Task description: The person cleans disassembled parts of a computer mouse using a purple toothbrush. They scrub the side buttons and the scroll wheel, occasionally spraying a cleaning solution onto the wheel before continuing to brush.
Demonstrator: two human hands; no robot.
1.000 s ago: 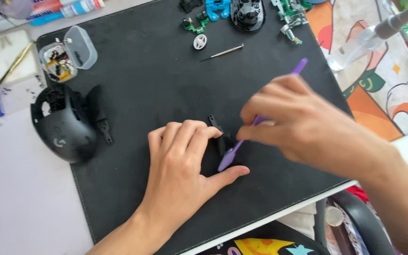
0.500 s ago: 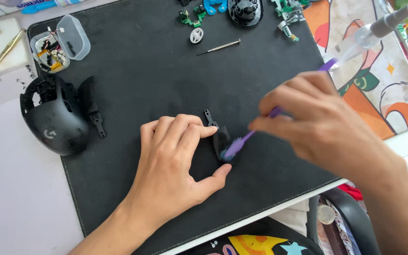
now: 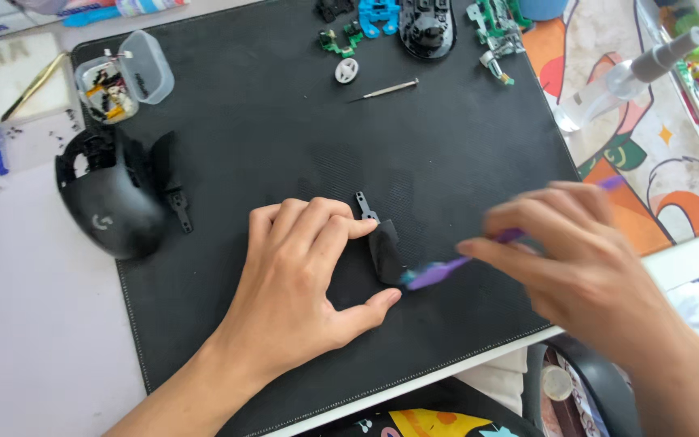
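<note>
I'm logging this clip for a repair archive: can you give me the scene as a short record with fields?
surface: black mat on a white desk
left hand: pins a small black plastic part to the mat
right hand: holds a purple brush, bristle end beside the part
far left: black mouse shell, open clear parts box
top edge: small screwdriver, white wheel, green circuit boards

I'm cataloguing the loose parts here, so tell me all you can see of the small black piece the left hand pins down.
The small black piece looks like matte plastic, a curved shell with a thin perforated tab at its top. It lies on the black mat, steadied by the left hand. The blurred head of the purple brush in the right hand is at its lower right edge.
</note>
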